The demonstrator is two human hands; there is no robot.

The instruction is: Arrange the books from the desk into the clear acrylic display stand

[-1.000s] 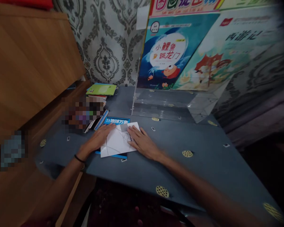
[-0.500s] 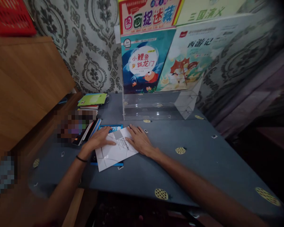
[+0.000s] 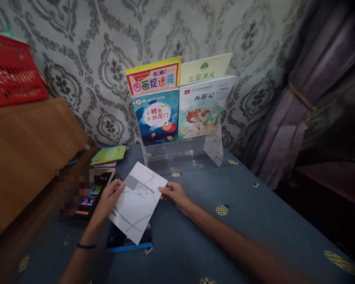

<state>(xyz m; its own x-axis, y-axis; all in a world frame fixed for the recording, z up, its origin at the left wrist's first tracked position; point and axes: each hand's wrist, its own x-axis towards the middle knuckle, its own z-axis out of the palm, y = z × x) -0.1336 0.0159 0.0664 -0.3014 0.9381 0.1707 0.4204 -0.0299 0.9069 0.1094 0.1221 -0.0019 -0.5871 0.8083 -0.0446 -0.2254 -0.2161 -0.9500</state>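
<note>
A white book (image 3: 139, 205) with a grey square on its cover is held tilted above the table, gripped at both sides. My left hand (image 3: 111, 197) pinches its left edge, and a dark band circles that wrist. At its upper right corner, the thumb and fingers of my right hand (image 3: 176, 195) are closed on it. Under the white book lies a dark book with a blue edge (image 3: 130, 247), mostly covered. Beyond my hands stands a clear acrylic book rack (image 3: 180, 157) holding a blue fish-cover book (image 3: 156, 116), a pale picture book (image 3: 204, 108) and two more behind.
To the left are a black book (image 3: 94, 197), partly pixelated, and a small stack topped by a green book (image 3: 109, 154). A red basket (image 3: 14, 73) sits on the wooden cabinet (image 3: 29, 150). A purple curtain (image 3: 286, 130) hangs at the right.
The white book has been lifted off the dark book and tilted up. My hands went from lying flat on it to pinching its edges. The view has tipped upward.
</note>
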